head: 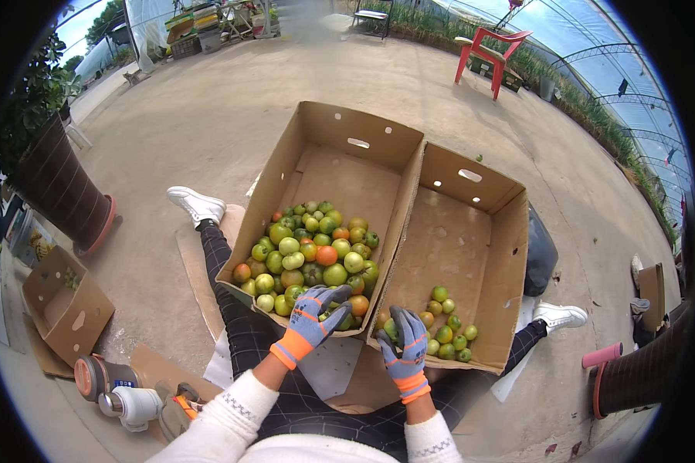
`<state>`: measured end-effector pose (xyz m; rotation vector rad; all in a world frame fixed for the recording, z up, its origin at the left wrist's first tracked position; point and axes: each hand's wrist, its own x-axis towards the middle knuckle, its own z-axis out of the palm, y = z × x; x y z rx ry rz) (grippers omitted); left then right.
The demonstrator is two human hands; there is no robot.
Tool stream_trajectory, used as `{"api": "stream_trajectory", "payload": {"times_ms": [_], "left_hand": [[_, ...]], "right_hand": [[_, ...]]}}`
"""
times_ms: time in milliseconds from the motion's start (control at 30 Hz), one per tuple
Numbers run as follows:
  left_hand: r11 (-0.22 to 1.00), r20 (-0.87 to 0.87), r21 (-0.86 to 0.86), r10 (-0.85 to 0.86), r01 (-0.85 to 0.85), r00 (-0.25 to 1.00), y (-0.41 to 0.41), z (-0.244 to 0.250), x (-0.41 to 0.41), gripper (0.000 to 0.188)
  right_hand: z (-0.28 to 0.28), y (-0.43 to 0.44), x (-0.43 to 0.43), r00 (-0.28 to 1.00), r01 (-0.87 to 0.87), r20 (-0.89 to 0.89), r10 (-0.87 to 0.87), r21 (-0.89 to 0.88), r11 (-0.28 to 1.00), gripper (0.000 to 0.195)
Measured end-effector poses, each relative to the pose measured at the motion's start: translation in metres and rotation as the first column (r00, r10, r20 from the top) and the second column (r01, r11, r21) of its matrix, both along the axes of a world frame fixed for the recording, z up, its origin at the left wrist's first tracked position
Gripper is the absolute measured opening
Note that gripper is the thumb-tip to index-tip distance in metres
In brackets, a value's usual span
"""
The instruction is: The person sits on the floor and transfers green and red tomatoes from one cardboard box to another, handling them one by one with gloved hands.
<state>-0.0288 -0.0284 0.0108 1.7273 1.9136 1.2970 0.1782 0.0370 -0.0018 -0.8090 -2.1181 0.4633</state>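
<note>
Two open cardboard boxes stand side by side before me. The left box [347, 179] holds a heap of green, yellowish and orange-red tomatoes [310, 252] at its near end. My left hand [318, 315], in a grey-blue and orange glove, reaches over the near wall onto these tomatoes; whether its fingers grip one is hidden. My right hand [404, 347], gloved alike, is at the near left corner of the right box [452, 226], its fingers curled around a green tomato [391, 329]. Several small green and orange tomatoes [454, 331] lie beside it in that box.
My outstretched legs, with white shoes [197, 204], flank the boxes. A dark rounded object [538, 252] touches the right box's outer side. At left are a large potted plant [63, 179], a small cardboard box [66, 301] and a white flask [132, 407]. A red chair [486, 55] stands farther off.
</note>
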Motion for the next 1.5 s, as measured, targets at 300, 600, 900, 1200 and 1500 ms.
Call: {"api": "stream_trajectory", "payload": {"times_ms": [300, 600, 900, 1200, 1500], "left_hand": [[0.84, -0.662, -0.155, 0.302, -0.519, 0.686, 0.038, -0.045, -0.091, 0.055], [0.8, -0.583, -0.217, 0.354, -0.56, 0.731, 0.044, -0.052, -0.091, 0.062], [1.0, 0.474, 0.004, -0.028, 0.029, 0.88, 0.003, -0.016, -0.012, 0.044], [0.975, 0.298, -0.052, -0.19, 0.215, 0.935, -0.006, 0.0, 0.046, 0.036], [0.867, -0.579, -0.338, 0.114, -0.365, 0.807, 0.026, -0.04, -0.007, 0.073]], "right_hand": [[0.006, 0.01, 0.006, 0.859, 0.486, 0.116, -0.498, 0.121, 0.866, 0.063], [0.001, 0.014, 0.007, 0.906, 0.389, 0.151, -0.394, 0.063, 0.919, 0.061], [0.017, 0.006, 0.007, 0.983, 0.122, 0.123, -0.137, 0.12, 0.985, 0.071], [0.006, -0.002, 0.007, 0.971, -0.216, 0.124, 0.203, 0.097, 0.972, 0.059], [-0.014, 0.017, 0.02, 0.92, 0.314, -0.185, -0.345, -0.179, 0.933, 0.064]]}}
